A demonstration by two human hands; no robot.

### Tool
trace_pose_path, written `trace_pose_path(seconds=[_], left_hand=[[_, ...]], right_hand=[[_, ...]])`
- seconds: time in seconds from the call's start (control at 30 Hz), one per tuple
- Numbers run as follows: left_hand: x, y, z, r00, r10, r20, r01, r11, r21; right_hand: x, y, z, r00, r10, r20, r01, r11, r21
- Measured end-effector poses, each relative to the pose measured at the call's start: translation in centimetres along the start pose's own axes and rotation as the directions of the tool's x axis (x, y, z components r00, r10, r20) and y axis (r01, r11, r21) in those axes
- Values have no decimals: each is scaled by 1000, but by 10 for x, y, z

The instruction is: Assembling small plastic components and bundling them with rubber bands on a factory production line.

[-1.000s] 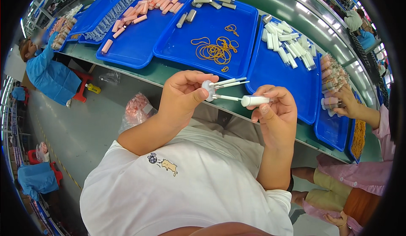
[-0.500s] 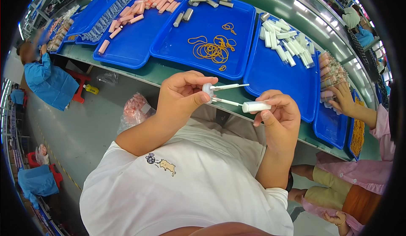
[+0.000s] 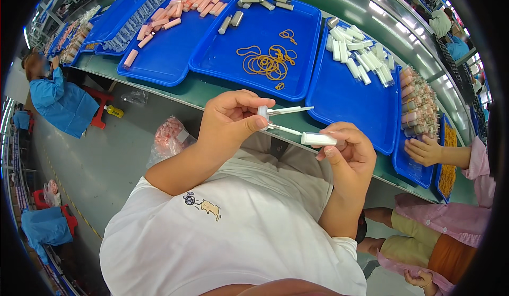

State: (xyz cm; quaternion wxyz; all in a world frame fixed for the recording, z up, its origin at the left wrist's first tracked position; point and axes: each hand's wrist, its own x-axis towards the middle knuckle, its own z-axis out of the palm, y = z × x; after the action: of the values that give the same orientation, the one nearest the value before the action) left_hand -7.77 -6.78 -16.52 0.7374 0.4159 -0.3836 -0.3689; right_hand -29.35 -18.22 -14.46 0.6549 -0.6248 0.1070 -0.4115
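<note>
My left hand (image 3: 231, 121) pinches a small white cap with a thin wand (image 3: 289, 110) sticking out to the right. My right hand (image 3: 347, 150) holds a short white tube (image 3: 318, 138) lying sideways, with a second thin wand (image 3: 284, 130) running from it toward my left thumb. Both hands hover over my lap, just short of the green bench edge (image 3: 201, 92). Straight ahead sits a blue tray (image 3: 254, 36) with a loose pile of yellow rubber bands (image 3: 268, 63).
A blue tray (image 3: 352, 97) of several white tubes lies right of centre, and a blue tray (image 3: 164, 57) with pink tubes lies to the left. A neighbour's hand (image 3: 424, 150) reaches a tray at right. A person in blue (image 3: 58, 100) sits far left. A bag (image 3: 169, 137) lies on the floor.
The white tube in my right hand has slid slightly away from my left hand, exposing more of the thin wand between them. The two hands stay at the same height.
</note>
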Motion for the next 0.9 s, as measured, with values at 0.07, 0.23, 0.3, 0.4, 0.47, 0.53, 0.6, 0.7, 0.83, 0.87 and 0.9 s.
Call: trace_pose_path(seconds=[0.07, 0.23, 0.3, 0.4, 0.47, 0.53, 0.6, 0.7, 0.83, 0.87, 0.9], left_hand=[[0, 2, 6, 1000, 9, -2, -9, 1000, -25], [-1, 3, 5, 1000, -12, -1, 12, 1000, -14], [-2, 1, 4, 999, -45, 3, 45, 999, -24], [-2, -3, 5, 997, -68, -22, 65, 993, -99], [-3, -4, 6, 994, -100, -45, 95, 991, -94], [-2, -4, 7, 993, -113, -36, 109, 990, -90], [-2, -4, 8, 991, -128, -29, 125, 988, -88], [-2, -4, 9, 994, -110, -26, 108, 991, -84], [1, -3, 11, 982, -191, -7, 190, 978, -81], [1, -3, 10, 973, -230, 18, 231, 967, -111], [1, -4, 10, 973, -232, 17, 232, 966, -111]], right_hand=[[-1, -1, 1, 997, 67, -49, -71, 994, -84], [5, 5, -6, 966, -241, 97, 260, 873, -413], [4, 6, -6, 928, -336, 162, 371, 792, -485], [3, 2, -2, 928, -358, 99, 347, 740, -576], [-3, -2, -2, 969, -235, 79, 240, 805, -543], [3, 5, -5, 939, -322, 118, 334, 781, -528], [3, 3, -5, 902, -402, 155, 422, 750, -509], [3, -7, -4, 939, -297, 175, 336, 676, -655], [4, 5, -9, 931, -317, 184, 364, 746, -557], [4, 9, -11, 929, -336, 157, 370, 810, -455], [2, 9, -10, 929, -335, 157, 369, 811, -454]])
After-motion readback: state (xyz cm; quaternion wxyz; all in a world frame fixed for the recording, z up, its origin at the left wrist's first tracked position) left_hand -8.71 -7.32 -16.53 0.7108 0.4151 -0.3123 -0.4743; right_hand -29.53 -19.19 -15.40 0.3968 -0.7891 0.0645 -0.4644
